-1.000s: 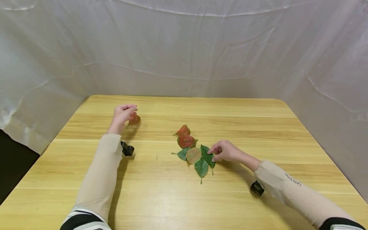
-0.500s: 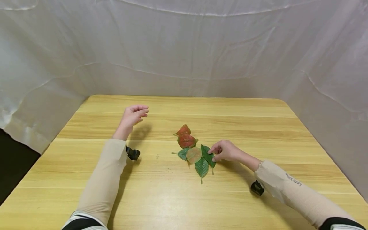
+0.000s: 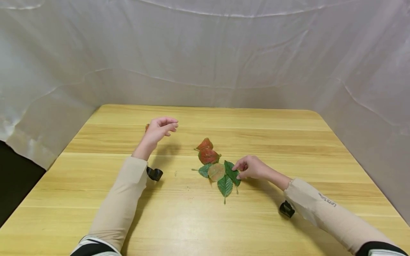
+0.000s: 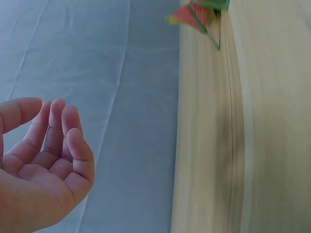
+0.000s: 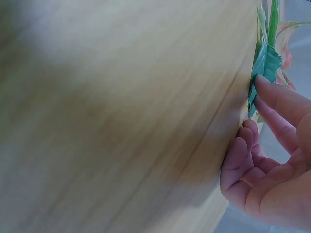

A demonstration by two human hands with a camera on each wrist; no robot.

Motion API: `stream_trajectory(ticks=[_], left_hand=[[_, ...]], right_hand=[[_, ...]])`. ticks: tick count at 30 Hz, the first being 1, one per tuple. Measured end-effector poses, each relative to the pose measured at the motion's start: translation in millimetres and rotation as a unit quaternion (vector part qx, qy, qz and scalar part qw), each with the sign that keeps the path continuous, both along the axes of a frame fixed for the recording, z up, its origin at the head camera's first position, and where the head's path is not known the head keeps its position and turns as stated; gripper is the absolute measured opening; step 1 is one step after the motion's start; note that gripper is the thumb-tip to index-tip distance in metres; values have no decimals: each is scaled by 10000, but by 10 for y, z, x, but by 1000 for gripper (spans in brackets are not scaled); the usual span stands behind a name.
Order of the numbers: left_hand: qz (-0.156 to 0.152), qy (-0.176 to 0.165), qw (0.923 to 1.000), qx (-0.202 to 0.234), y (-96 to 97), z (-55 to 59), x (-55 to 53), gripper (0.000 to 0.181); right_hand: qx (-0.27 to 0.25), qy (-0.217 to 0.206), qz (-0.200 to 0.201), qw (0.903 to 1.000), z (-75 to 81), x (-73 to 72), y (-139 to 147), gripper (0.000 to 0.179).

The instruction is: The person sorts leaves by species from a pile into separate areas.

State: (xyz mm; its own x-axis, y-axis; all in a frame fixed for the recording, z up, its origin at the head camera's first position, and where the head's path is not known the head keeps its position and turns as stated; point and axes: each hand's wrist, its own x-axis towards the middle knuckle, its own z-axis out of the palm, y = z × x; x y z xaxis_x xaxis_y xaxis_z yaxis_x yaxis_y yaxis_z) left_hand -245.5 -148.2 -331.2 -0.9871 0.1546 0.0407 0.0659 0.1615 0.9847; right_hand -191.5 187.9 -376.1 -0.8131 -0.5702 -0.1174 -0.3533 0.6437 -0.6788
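Right hand [image 3: 253,168]: grip pinches rightmost green leaf [image 3: 232,173] by its right edge, in a cluster mid-surface. Yellowish leaf [image 3: 216,172] just left of it; pair of red leaves [image 3: 208,156] farther back. Left hand [image 3: 157,131]: grip loose, holding nothing, above surface [image 3: 192,227]; red bit [image 3: 147,127] peeks out behind it.
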Motion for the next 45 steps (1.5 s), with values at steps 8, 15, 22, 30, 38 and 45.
stream_trajectory(ticks=[8, 15, 22, 30, 38, 45], left_hand=[[-404, 106, 9990, -175, 165, 11, 75, 23], [-801, 236, 9961, -288, 313, -56, 120, 22], [-1334, 353, 9891, -523, 460, -129, 165, 24], [-1906, 571, 9760, -883, 581, -183, 206, 26], [-2540, 802, 9535, -1410, 679, -263, 198, 24], [-3133, 920, 9260, -1893, 749, -302, 183, 27]], right_hand=[[-24, 36, 39, 10000, -7, -11, 4, 20], [-52, -5, 61, 10000, -4, -12, 9, 20], [-74, 33, 79, 9999, -4, -4, 0, 20], [-95, 29, 78, 9999, 18, 1, -1, 20], [-98, 36, 89, 9999, 26, 2, 5, 20], [-83, 34, 81, 9999, 25, -2, 5, 20]])
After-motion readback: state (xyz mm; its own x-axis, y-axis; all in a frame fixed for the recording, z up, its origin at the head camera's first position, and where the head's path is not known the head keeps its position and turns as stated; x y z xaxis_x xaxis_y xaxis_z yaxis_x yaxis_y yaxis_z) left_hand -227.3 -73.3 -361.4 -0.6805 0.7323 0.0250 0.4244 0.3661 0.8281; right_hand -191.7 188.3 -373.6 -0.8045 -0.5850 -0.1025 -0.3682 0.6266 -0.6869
